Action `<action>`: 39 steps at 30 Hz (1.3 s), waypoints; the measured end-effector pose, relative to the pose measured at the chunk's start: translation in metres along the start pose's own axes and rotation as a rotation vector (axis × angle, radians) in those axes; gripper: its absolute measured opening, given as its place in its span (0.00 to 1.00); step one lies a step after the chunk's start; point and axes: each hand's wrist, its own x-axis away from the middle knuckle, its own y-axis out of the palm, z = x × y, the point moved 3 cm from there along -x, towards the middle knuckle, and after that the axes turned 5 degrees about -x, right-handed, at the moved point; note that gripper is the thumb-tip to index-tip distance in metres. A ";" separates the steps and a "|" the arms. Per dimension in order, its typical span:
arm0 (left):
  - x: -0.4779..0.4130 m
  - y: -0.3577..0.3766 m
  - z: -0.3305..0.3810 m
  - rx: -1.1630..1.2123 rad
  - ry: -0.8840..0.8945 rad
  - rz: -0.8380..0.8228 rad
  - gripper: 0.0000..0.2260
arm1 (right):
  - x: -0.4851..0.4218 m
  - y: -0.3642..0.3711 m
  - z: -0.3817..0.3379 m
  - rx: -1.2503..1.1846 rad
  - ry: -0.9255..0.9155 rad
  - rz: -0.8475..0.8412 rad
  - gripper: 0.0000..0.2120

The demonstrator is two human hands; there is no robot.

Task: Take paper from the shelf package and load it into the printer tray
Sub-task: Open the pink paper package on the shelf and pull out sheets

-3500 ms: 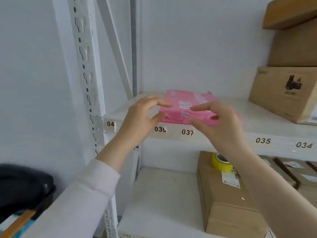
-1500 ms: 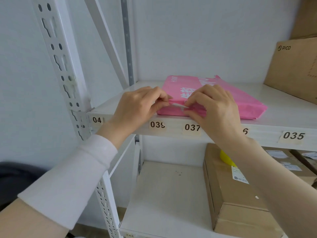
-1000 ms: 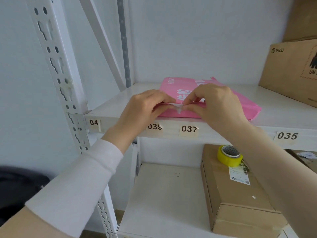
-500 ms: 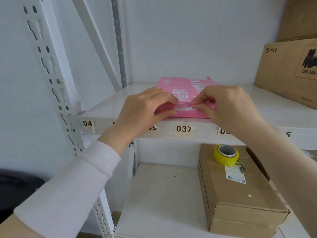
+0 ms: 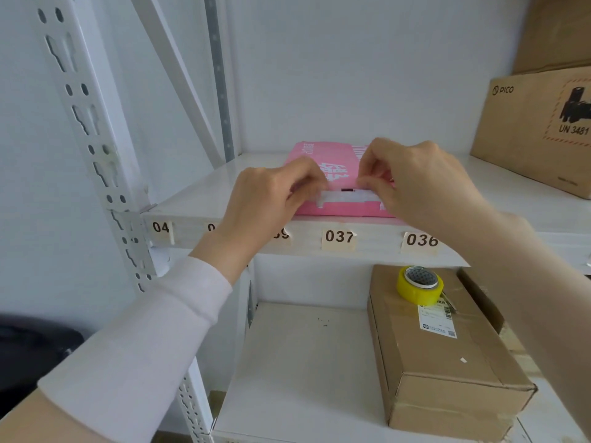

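A pink paper package [image 5: 329,161] lies flat on the white upper shelf [image 5: 198,199], above the labels 037 and 036. Its near end is torn apart, and a strip of white paper [image 5: 347,197] shows in the gap. My left hand [image 5: 271,199] pinches the wrapper at the left side of the gap. My right hand [image 5: 412,180] pinches the wrapper at the right side and covers that corner of the package. No printer tray is in view.
A large brown PICO carton [image 5: 540,129] stands on the upper shelf at the right. On the lower shelf [image 5: 297,362] lies a taped cardboard box [image 5: 441,356] with a yellow tape roll [image 5: 419,284] on top. A perforated white upright [image 5: 96,148] stands at the left.
My hands have drawn apart along the package's near end, and the wrapper has split wider so white paper shows between them. The view has tilted slightly.
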 end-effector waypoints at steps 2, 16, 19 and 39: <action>-0.003 -0.001 -0.001 0.010 -0.070 -0.015 0.11 | -0.001 0.000 -0.001 0.021 0.007 0.014 0.05; -0.009 0.001 0.019 -0.105 -0.034 -0.001 0.08 | 0.041 -0.013 0.059 -0.130 -0.079 0.172 0.10; -0.017 0.012 0.039 -0.118 0.091 -0.053 0.11 | 0.042 -0.016 0.062 -0.185 -0.019 0.195 0.06; -0.028 0.031 0.066 -0.146 -0.156 -0.229 0.05 | 0.043 -0.039 0.077 -0.033 -0.478 0.041 0.02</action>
